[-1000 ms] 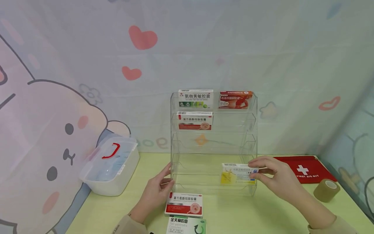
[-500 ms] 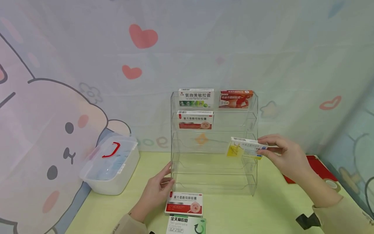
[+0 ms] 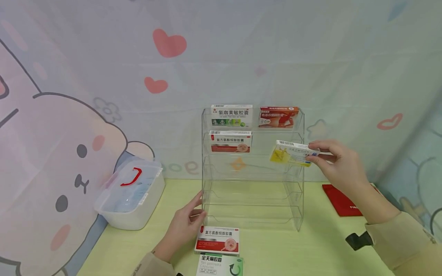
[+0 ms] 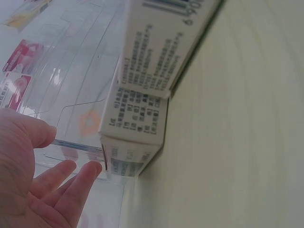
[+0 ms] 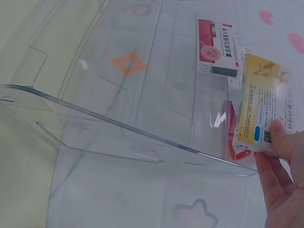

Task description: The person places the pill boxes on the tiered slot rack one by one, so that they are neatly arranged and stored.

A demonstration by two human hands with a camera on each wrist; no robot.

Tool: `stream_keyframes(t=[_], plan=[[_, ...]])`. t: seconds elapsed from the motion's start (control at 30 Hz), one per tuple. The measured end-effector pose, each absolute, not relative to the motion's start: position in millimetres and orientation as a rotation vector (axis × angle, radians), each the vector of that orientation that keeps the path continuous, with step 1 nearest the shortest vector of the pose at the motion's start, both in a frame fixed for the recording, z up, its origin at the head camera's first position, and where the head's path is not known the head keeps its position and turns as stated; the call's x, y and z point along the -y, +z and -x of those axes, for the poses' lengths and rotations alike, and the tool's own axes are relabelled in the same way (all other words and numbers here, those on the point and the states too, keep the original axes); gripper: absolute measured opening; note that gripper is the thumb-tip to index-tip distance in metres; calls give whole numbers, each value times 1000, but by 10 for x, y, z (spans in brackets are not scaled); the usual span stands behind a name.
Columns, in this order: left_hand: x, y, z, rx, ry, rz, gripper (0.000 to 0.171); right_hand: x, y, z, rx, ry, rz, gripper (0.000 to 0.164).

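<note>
Yellow-and-white tablet carton (image 3: 293, 154): found in the air before the R half of the clear acrylic rack (image 3: 248, 221), approx. level w/ the 2nd and 3rd tiers, tilted w/ its R end lower. R hand (image 3: 340, 165) pinches it at that end, thumb on the printed face. L hand (image 3: 183, 226) has thumb and fingers pinched about the rack's lower L edge. Recs. for sound handling, in my judgement: pinch light enough to spare the card; printed face outward, as per the other cartons; base levelled and clear of any tier lip; L hand to brace the rack vs. sliding. Containers: rack's top tier holds a green-and-white capsule carton (image 3: 231, 116) at L and a red ibuprofen carton (image 3: 279, 117) at R; 2nd tier holds a red-and-white capsule carton (image 3: 230, 142) at L. Lying on the table (image 3: 276, 253) by the rack's front L corner: a matching red-and-white carton (image 3: 217, 240), w/ a green-trimmed gastrodia carton (image 3: 220, 265) just nearer the person. White lidded bin (image 3: 129, 191), red handle on top, stands at far L; bluish contents show thru the lid, too blurred to ID. Red first-aid pouch (image 3: 340, 201) at R, partly hidden by the forearm; contents not visible.
</note>
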State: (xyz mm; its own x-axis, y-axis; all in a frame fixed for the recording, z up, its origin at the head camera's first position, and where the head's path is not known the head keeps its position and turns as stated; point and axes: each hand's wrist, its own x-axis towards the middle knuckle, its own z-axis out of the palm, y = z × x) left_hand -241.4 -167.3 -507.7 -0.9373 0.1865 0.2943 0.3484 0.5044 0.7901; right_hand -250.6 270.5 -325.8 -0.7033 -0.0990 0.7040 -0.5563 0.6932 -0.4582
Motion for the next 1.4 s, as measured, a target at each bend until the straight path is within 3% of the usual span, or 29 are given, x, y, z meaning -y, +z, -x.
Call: stream_keyframes(t=[0.6, 1.4], plan=[[1672, -5060, 2408, 2569, -1393, 463, 76, -2520, -2910, 2867, 2237, 884, -456, 29], [1656, -5068, 2406, 2586, -1350, 458, 75, -2351, -2878, 3158, 2466, 682, -369, 23]])
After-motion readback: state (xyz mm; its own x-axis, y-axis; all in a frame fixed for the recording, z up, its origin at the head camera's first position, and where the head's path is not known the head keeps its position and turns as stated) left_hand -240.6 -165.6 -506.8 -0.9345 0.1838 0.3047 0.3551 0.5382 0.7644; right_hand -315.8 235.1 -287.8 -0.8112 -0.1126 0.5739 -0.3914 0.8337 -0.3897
